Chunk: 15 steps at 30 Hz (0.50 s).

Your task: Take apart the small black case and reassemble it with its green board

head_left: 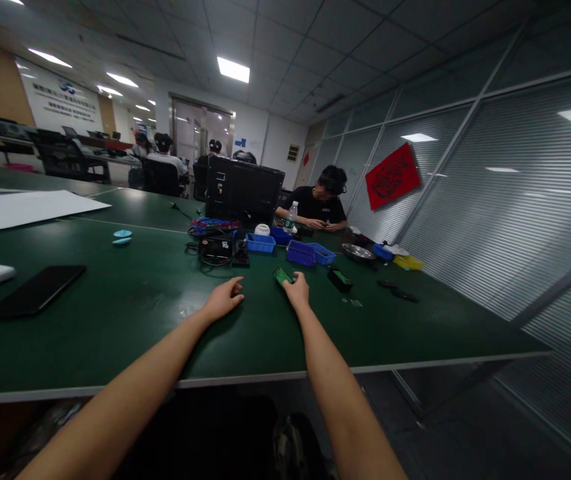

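Note:
My right hand (297,291) grips the near end of a small green circuit board (280,274) above the dark green table (260,340). The board's far end sticks out beyond my fingers, angled to the left. My left hand (223,298) is at the left of the board, apart from it, with loosely bent fingers spread and nothing in them. To the right of my right hand, a black case (340,280) with a green board in it lies on the table. Small clear bits (355,303) lie close to the case.
Blue bins (300,253), a tangle of cables, a black power box (216,249) and a monitor (243,190) stand ahead. A metal dish (358,252) is at right. A black tablet-like slab (35,291) lies at left. A co-worker (323,200) sits across the table.

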Each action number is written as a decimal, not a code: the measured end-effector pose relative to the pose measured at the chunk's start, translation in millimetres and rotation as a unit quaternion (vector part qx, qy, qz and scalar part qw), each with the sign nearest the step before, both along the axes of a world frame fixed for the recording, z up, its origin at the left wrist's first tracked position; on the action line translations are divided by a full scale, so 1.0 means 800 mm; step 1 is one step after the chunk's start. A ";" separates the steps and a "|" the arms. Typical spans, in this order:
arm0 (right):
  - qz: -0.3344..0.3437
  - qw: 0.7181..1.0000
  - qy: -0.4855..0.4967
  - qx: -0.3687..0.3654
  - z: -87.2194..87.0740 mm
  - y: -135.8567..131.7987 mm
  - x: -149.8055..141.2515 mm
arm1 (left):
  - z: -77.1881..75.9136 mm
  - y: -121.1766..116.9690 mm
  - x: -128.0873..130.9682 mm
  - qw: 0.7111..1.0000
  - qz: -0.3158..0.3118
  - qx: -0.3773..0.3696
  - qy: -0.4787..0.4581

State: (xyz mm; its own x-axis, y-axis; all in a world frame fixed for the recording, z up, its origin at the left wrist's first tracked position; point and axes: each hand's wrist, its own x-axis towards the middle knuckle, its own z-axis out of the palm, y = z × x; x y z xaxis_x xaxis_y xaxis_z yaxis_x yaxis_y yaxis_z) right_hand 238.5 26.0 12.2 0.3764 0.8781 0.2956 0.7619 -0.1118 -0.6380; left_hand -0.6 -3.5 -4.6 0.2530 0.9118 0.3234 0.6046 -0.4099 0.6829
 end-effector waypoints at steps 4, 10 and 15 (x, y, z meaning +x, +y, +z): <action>-0.039 0.993 -0.105 0.039 0.002 -0.005 0.005 | -0.001 0.001 0.000 1.000 -0.001 -0.001 0.000; -0.040 0.981 -0.189 -0.011 -0.001 -0.010 0.004 | 0.000 0.000 0.000 1.000 -0.001 0.000 -0.001; -0.076 0.987 -0.135 -0.053 0.003 -0.012 0.002 | 0.002 -0.003 0.001 1.000 -0.003 -0.007 -0.008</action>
